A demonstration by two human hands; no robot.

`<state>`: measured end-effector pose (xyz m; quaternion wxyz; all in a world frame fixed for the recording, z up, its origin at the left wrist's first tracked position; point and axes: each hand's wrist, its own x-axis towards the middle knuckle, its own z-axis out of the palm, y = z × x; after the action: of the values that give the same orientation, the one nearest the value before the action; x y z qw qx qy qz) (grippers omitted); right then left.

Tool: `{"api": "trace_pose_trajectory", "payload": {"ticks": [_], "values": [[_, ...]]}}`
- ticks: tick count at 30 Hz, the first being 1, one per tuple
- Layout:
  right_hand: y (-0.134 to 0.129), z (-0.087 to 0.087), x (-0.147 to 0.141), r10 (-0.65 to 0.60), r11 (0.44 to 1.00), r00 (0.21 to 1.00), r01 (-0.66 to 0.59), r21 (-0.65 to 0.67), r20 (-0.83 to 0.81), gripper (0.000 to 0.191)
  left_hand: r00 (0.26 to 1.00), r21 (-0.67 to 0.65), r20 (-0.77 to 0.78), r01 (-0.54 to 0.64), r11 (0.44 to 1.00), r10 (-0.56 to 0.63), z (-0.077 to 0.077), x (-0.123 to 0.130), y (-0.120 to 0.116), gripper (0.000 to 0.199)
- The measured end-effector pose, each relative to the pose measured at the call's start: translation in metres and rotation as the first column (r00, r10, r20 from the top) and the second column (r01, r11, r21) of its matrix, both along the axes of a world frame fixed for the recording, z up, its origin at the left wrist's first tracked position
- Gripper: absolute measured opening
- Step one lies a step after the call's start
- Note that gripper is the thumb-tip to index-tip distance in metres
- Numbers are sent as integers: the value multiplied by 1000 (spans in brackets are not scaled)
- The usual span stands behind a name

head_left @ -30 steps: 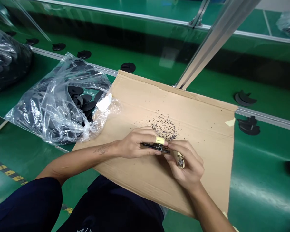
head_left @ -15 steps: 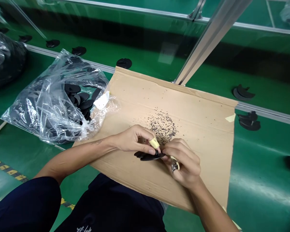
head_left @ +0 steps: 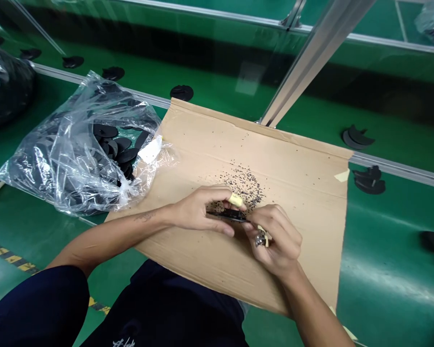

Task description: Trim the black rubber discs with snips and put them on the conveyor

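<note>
A thin black disc-shaped part (head_left: 227, 215) is held nearly edge-on above the cardboard sheet (head_left: 304, 241). My left hand (head_left: 206, 207) is around its left side, fingers behind it and the thumb lower in front. Yellowish tape wraps one left finger. My right hand (head_left: 277, 236) pinches the part's right end. A small shiny metal-ended tool (head_left: 261, 238) sticks out between the right fingers; the rest of it is hidden in the hand. Just beyond my hands, many tiny black scraps (head_left: 251, 185) lie scattered on the cardboard.
A clear plastic bag (head_left: 68, 144) full of black discs overlaps the cardboard's left side. A darker bag (head_left: 7, 86) stands farther left. Similar parts lie along the green belt (head_left: 217, 106) behind, and one pair (head_left: 369, 180) sits at the right. A metal post (head_left: 304, 62) rises at the back.
The black part has been tipped from a flatter angle to nearly edge-on and raised slightly. My left thumb has come off its top and now sits lower in front. The right hand stays at its right end.
</note>
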<state>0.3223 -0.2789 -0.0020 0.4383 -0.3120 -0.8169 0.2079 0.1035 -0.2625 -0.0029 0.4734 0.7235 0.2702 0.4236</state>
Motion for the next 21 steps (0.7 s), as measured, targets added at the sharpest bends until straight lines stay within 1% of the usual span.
{"api": "trace_pose_trajectory", "payload": {"ticks": [2, 3, 5, 8, 10, 12, 16, 21], "values": [[2, 1, 2, -4, 1000, 1000, 3, -30, -8, 19, 994, 125, -58, -86, 988, 94, -1, 0, 0, 28], [3, 1, 2, -14, 999, 1000, 14, -42, -6, 21, 989, 179, -75, -109, 978, 124, -1, 0, 1, 22], [7, 0, 4, -58, 997, 998, 59, -46, 31, 22, 985, 261, -85, -127, 957, 153, -2, -1, 2, 17], [11, -4, 6, -131, 991, 977, 131, 11, 169, 20, 983, 333, -83, -127, 934, 163, -3, -2, 4, 15], [13, -7, 7, -151, 988, 955, 142, 53, 254, 20, 983, 362, -88, -120, 925, 162, -5, -2, 3, 16], [13, -9, 8, -153, 988, 942, 136, 78, 297, 20, 981, 374, -102, -114, 921, 163, -6, -1, 2, 18], [11, -10, 8, -156, 986, 925, 127, 106, 346, 17, 982, 366, -110, -105, 925, 154, -8, 0, 0, 20], [11, -11, 9, -162, 985, 910, 127, 116, 380, 15, 982, 396, -99, -108, 912, 159, -9, 0, 0, 20]]}}
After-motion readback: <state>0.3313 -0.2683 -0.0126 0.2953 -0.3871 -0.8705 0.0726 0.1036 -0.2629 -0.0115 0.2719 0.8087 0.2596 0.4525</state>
